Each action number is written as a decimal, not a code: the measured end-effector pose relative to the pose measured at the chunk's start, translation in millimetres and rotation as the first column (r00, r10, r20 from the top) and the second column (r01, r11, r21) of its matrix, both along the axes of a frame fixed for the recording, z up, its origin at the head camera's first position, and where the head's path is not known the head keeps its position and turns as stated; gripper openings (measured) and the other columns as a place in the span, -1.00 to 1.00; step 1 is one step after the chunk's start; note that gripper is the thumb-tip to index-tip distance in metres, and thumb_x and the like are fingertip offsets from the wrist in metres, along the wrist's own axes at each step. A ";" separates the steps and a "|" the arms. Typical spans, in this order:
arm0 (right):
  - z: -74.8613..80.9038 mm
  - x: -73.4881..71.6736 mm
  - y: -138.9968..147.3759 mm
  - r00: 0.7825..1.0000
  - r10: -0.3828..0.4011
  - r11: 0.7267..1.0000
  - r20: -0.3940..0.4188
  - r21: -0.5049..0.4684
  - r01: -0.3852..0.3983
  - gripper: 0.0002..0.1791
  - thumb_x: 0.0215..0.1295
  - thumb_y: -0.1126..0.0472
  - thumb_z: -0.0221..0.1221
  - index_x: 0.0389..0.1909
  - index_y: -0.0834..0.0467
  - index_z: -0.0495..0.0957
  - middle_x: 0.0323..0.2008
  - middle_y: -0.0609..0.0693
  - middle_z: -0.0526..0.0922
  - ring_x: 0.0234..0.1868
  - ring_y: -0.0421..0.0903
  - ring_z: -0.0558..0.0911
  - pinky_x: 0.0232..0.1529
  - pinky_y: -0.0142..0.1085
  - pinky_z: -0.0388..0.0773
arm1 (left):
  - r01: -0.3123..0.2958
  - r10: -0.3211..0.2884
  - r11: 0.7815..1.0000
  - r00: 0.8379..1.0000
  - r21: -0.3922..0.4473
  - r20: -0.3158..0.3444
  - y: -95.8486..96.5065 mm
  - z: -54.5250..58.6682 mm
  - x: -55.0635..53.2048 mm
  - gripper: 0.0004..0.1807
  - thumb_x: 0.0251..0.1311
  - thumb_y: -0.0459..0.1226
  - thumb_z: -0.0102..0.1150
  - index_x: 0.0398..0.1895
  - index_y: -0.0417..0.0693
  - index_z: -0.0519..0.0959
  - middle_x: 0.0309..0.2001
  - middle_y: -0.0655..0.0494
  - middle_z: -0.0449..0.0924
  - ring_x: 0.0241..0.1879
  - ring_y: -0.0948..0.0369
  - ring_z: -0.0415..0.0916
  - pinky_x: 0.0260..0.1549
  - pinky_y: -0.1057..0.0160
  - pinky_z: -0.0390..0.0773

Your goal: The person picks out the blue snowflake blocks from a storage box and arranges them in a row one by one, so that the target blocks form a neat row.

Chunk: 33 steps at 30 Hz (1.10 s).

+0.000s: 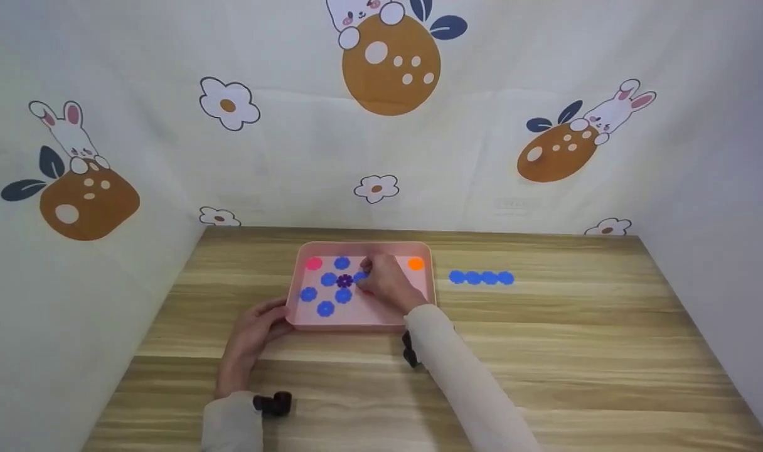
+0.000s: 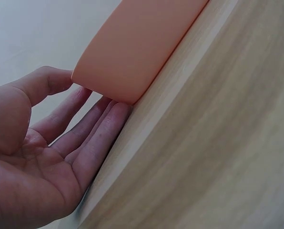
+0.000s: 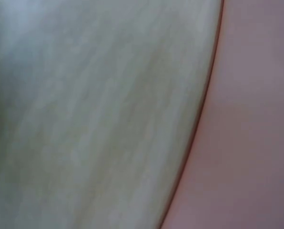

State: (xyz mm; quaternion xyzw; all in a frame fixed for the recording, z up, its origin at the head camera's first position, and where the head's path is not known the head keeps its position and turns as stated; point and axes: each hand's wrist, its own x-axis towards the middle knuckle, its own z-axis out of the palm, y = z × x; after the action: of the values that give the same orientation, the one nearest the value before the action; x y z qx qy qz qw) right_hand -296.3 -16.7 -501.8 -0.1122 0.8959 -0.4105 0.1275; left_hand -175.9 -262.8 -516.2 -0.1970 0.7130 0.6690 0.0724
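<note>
In the head view, a pink tray (image 1: 356, 328) lies on the table. My right hand (image 1: 386, 279) reaches into it with curled fingers, pinching a partly hidden blue flower-shaped piece (image 1: 359, 276). Just left of that is a purple flower-shaped piece (image 1: 344, 280), with several other blue flower-shaped pieces (image 1: 325, 308) around and below it. My left hand (image 1: 253, 331) rests at the tray's front left corner; in the left wrist view its loosely extended fingers (image 2: 99, 138) touch the outer wall, the thumb at the rim. The right wrist view shows no fingers, only the tray wall (image 3: 247, 133) and wood.
A row of several blue flower-shaped pieces (image 1: 482, 277) lies on the wooden table (image 1: 576, 351) right of the tray. Inside the tray's back corners are a pink-red disc (image 1: 314, 263) and an orange disc (image 1: 415, 263). Printed cloth (image 1: 293, 163) closes off the back and sides.
</note>
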 end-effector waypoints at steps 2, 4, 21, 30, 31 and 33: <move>0.0 0.5 2.0 1.000 0.002 1.000 -0.015 -0.009 -0.002 -0.61 0.25 0.28 0.35 0.09 0.17 0.55 -0.12 0.00 0.63 -0.12 -0.06 0.60 -0.02 -0.33 0.73 | -0.001 0.001 1.000 1.000 0.024 -0.019 0.5 -1.0 0.2 -0.51 0.43 -0.24 0.11 0.37 -0.20 0.42 0.30 -0.27 0.50 0.08 0.12 0.67 0.08 0.21 0.70; 0.6 0.8 4.5 1.000 0.006 1.000 -0.022 -0.016 -0.006 -0.61 0.25 0.28 0.35 0.09 0.17 0.55 -0.12 0.00 0.63 -0.12 -0.06 0.60 -0.06 -0.35 0.73 | -0.004 0.006 0.999 0.999 0.048 -0.039 1.3 -1.3 0.0 -0.51 0.42 -0.29 0.12 0.36 -0.24 0.42 0.30 -0.29 0.50 0.03 0.15 0.68 0.03 0.23 0.72; 27.2 -5.8 44.3 0.993 -0.024 1.000 -0.112 -0.005 0.023 -0.53 0.18 0.20 0.42 0.12 0.18 0.61 0.05 0.07 0.68 0.10 0.01 0.61 0.22 -0.18 0.64 | 0.015 -0.015 1.000 1.000 0.023 0.005 -2.0 0.1 -3.0 -0.50 0.42 -0.24 0.13 0.39 -0.14 0.41 0.39 -0.25 0.40 0.12 0.12 0.65 0.10 0.23 0.69; 37.6 -6.4 91.2 0.990 -0.092 0.993 -0.106 -0.091 0.082 -0.54 0.18 0.19 0.40 0.11 0.20 0.60 0.04 0.10 0.66 0.10 0.06 0.61 0.20 -0.15 0.66 | 0.028 -0.028 0.999 1.000 0.022 -0.008 -2.0 0.2 -2.0 -0.51 0.45 -0.24 0.09 0.40 -0.14 0.41 0.39 -0.25 0.40 0.12 0.14 0.63 0.13 0.21 0.67; 38.1 -6.8 98.3 0.987 -0.088 0.993 -0.135 -0.090 0.077 -0.55 0.18 0.21 0.40 0.09 0.23 0.61 0.03 0.12 0.67 0.09 0.08 0.62 0.19 -0.13 0.66 | 0.031 -0.030 0.999 0.999 0.026 -0.019 -1.6 -0.2 -1.7 -0.51 0.45 -0.25 0.09 0.40 -0.16 0.40 0.38 -0.26 0.41 0.10 0.15 0.64 0.12 0.22 0.68; 39.3 -7.1 112.7 0.978 -0.092 0.993 -0.188 -0.086 0.077 -0.57 0.17 0.22 0.39 0.06 0.27 0.61 0.01 0.16 0.68 0.08 0.11 0.63 0.16 -0.10 0.67 | 0.036 -0.035 0.999 0.999 0.033 -0.038 -0.8 -0.8 -1.3 -0.50 0.45 -0.25 0.09 0.39 -0.21 0.40 0.36 -0.28 0.43 0.06 0.18 0.66 0.10 0.22 0.69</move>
State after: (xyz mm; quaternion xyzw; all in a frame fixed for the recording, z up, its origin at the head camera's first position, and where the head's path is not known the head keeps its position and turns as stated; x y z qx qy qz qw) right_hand -303.4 96.0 -462.5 -0.1181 0.8912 -0.4376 0.0188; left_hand -177.3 -263.7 -517.0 -0.1704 0.7063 0.6831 0.0741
